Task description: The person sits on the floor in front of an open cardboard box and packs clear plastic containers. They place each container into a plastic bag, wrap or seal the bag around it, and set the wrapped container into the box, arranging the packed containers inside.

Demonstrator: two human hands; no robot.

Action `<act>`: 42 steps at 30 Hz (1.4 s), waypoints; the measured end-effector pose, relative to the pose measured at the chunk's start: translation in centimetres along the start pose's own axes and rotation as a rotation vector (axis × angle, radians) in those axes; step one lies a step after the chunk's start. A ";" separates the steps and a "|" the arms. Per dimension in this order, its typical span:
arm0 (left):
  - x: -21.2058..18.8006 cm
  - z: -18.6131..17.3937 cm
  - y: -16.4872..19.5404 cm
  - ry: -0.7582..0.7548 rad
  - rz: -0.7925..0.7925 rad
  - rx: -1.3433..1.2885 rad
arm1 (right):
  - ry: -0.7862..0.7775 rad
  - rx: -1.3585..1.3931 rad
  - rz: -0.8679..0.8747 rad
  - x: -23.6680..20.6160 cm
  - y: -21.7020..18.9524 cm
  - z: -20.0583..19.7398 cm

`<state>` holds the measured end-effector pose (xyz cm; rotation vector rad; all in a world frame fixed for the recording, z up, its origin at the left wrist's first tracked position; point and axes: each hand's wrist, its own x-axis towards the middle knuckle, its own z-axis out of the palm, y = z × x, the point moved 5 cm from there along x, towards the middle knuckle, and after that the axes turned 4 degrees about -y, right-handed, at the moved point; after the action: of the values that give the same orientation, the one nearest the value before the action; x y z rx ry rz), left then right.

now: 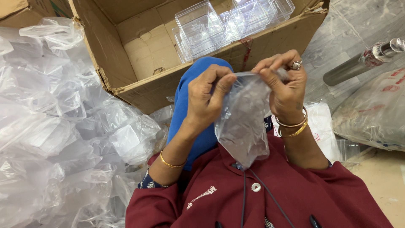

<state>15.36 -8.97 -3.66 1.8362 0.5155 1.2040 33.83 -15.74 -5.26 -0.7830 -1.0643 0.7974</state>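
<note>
Head view shows you one clear plastic bag (pixel 244 122) at frame centre, pinched at its top edge by your left hand (pixel 207 96) and your right hand (pixel 284 84), both grasping it. One open cardboard box (pixel 139 46) above holds several clear plastic containers (pixel 202 27). A heap of loose plastic bags (pixel 55 126) fills the left. The held bag hangs crumpled and translucent.

Small packing workshop, floor-level work area. Open cardboard box (pixel 139 55) stacked with clear plastic containers (pixel 202 27); big heap of loose clear plastic bags (pixel 55 126) at left; printed sack (pixel 373 114) and metal cylinder (pixel 358 61) lying on grey stone floor (pixel 337 38) at right.
</note>
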 end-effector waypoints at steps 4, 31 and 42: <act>0.1 -0.6 0.1 0.016 0.010 0.001 | -0.067 -0.253 0.012 -0.2 -0.4 -0.4; 4.5 -5.4 -14.9 0.499 -0.210 0.335 | 0.048 -0.586 0.130 12.2 16.6 -4.1; -1.4 -0.9 -6.2 0.332 -0.183 -0.238 | -0.112 -0.597 0.036 5.2 10.1 -8.4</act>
<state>14.58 -6.17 -9.40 1.3657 0.6769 1.3863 41.46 -7.65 -14.05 -1.2723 -1.4176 0.5555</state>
